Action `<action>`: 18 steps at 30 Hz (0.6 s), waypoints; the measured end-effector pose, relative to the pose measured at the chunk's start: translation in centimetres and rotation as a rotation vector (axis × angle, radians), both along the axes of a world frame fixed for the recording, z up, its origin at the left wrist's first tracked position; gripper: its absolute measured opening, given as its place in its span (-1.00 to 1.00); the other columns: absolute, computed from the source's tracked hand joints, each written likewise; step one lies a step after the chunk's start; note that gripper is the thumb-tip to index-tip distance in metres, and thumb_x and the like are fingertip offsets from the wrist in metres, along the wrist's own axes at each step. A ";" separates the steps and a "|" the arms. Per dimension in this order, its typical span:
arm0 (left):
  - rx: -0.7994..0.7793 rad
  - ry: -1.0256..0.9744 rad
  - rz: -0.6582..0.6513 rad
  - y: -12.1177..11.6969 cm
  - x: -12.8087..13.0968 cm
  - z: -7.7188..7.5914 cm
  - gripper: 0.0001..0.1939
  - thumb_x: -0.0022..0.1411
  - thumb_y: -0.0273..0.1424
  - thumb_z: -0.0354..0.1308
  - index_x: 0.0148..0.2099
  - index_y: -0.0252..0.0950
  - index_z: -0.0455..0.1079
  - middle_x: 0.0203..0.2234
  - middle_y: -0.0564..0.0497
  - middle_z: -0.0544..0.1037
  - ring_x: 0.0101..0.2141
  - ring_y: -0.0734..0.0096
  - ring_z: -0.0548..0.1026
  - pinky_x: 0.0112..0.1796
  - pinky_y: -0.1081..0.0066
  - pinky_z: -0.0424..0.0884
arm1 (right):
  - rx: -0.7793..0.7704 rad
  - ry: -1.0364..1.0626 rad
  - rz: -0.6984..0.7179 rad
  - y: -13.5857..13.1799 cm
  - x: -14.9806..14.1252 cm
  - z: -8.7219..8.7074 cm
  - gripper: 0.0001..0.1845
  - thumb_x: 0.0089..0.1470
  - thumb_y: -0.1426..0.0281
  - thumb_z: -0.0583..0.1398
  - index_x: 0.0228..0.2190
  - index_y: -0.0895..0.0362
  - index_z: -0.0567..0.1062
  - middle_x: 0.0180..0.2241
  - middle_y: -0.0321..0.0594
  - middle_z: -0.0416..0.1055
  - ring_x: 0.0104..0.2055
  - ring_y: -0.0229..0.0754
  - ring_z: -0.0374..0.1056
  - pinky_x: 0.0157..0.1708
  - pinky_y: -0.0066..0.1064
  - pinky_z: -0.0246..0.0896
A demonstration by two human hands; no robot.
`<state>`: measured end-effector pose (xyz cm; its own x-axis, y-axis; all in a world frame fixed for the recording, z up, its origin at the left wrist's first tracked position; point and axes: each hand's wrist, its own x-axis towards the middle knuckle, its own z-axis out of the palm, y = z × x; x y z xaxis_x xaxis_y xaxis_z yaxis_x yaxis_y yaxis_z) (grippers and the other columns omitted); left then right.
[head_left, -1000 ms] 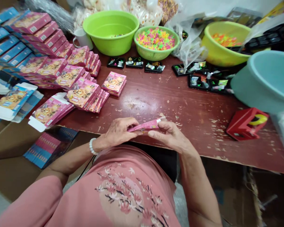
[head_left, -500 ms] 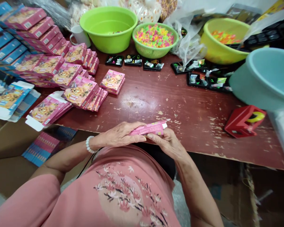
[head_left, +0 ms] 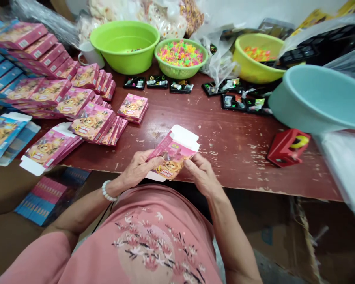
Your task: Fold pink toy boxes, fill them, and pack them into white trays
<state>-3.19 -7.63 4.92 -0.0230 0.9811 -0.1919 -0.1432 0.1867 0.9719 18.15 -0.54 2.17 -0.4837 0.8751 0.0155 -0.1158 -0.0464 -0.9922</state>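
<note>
Between both hands, at the table's front edge, is a pink cardboard box (head_left: 176,152) with a picture of a dog on its front. White flaps stick out at its far and near ends. My left hand (head_left: 140,167) grips its left side, thumb on the printed face, a pale bead bracelet on the wrist. My right hand (head_left: 201,171) pinches the right edge, thumb on top; its other fingers are hidden behind the box. Left of my hands lie a few flat pink boxes with flaps out (head_left: 49,148) and a small stack of closed pink boxes (head_left: 133,106).
Stacked pink boxes (head_left: 90,120) and blue boxes (head_left: 1,79) fill the left. Along the back stand a green basin (head_left: 124,47), a basket of small colourful pieces (head_left: 180,71) and a yellow basin (head_left: 257,71). Black trays (head_left: 180,86) lie before them. A red tape dispenser (head_left: 284,150) sits right, near a blue basin (head_left: 301,102).
The pink box, seen edge-on before, now shows its printed front, with white flaps extended at both ends. Both hands have turned it and hold it by its sides. The view has shifted slightly.
</note>
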 end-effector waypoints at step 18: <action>0.057 0.017 -0.009 -1.6 0.4 -5.4 -0.18 0.27 -0.34 0.34 0.46 -0.12 0.06 0.24 -0.20 0.47 0.04 0.21 0.61 -0.02 0.28 0.63 | 0.043 -0.198 -0.128 -4.3 0.7 -3.8 -0.33 0.38 0.06 0.15 0.38 -0.07 0.10 0.27 -0.03 0.37 0.18 -0.05 0.44 0.14 -0.16 0.42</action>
<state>-2.76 -9.24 -0.46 -0.0169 0.9907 -0.1352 -0.1250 0.1320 0.9833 18.81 -4.79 -1.65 -0.3659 0.9302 -0.0295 0.0787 -0.0007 -0.9969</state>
